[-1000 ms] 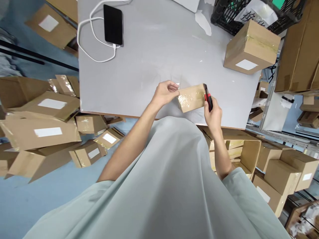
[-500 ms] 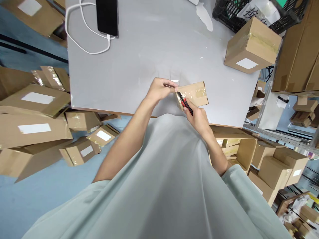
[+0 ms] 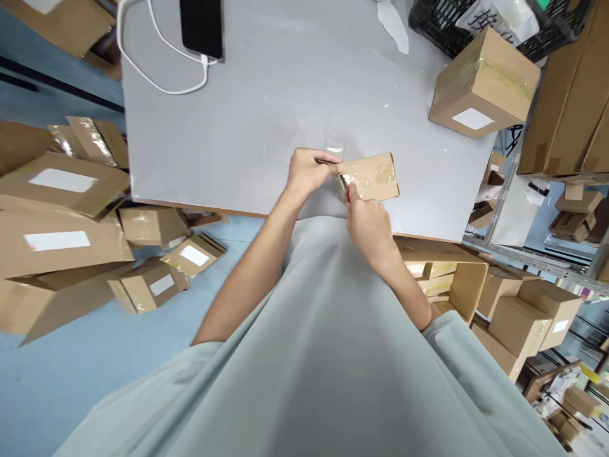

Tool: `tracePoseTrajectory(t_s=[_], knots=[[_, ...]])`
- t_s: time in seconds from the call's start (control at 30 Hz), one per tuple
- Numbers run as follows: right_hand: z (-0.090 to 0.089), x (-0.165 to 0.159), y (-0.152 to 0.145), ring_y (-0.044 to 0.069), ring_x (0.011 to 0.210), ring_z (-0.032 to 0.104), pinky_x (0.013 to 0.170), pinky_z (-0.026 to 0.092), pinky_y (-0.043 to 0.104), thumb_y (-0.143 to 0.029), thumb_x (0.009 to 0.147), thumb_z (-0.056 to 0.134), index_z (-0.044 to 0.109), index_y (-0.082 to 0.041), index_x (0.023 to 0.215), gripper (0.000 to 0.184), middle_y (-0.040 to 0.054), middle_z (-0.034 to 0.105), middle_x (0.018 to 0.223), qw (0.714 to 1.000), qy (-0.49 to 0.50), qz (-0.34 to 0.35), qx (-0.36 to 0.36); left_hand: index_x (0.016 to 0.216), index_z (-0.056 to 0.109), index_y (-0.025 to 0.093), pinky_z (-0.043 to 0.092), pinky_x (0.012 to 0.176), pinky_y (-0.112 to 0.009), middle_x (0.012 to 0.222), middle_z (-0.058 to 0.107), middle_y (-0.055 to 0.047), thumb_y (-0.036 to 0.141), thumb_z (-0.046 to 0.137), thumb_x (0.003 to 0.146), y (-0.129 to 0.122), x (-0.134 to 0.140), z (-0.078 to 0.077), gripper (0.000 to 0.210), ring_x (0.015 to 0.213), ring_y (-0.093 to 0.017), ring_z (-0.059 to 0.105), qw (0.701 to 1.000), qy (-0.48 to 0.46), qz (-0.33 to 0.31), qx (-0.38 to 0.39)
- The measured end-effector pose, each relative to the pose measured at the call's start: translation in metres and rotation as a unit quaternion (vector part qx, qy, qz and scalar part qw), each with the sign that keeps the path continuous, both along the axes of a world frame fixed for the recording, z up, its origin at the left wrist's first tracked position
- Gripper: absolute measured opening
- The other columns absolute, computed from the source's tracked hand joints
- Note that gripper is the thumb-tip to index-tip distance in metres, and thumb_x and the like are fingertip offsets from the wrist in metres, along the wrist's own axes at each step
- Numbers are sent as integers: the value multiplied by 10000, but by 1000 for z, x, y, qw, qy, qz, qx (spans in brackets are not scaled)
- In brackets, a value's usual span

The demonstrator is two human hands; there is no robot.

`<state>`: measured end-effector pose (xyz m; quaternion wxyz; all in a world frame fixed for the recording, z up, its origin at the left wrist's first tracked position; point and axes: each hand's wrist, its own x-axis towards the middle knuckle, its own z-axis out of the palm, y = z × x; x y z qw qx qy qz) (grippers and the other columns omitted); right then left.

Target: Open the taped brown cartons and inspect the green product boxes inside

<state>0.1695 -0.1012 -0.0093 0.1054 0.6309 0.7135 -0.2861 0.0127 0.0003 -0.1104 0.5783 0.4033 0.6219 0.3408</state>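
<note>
While gripping red tool point(image 3: 349, 192) in right hand point(image 3: 370, 227) at six o'clock of small taped box point(image 3: 380, 174), holding nine-o'clock end in narrowed left hand point(image 3: 307, 170); cannot tell exact fingertip placement. Set between twelve and one from shirt point(image 3: 328, 311), on or just above grey table point(image 3: 285, 95). Likely light, stiff along folds, giving mid-panel, slick over tape. Worth holding by bare edges near three o'clock, clear of tool. Farther from box: larger carton point(image 3: 480, 82) between one and two, phone point(image 3: 202, 28) near ten-thirty.
</note>
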Motion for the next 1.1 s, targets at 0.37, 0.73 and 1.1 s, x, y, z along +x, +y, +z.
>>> tracePoseTrajectory(t_s=[0.37,0.73,1.1], knots=[[36,-9,-11,391,969,839,851,680,548,-277,1179,313,276,-182,1844,673,251,830,1019,998,-50,-11,-34,895,913,215,689,965,-434,932,878,-37,204,893,704,-12,0,5,192,964,-288,826,1000,-6,-3,9],[57,-22,7,278,1098,841,957,654,369,-75,1147,437,283,-157,1828,703,196,831,1196,979,-168,24,-113,914,909,188,658,908,-356,968,886,-65,199,825,768,-7,6,21,168,924,-264,824,997,69,-11,18],[54,-23,-4,249,1071,835,922,645,308,-29,1111,427,261,-167,1842,762,192,833,1198,982,-149,36,-108,946,901,193,653,883,-344,999,889,-64,237,796,816,-14,11,21,172,908,-249,820,993,114,0,36]])
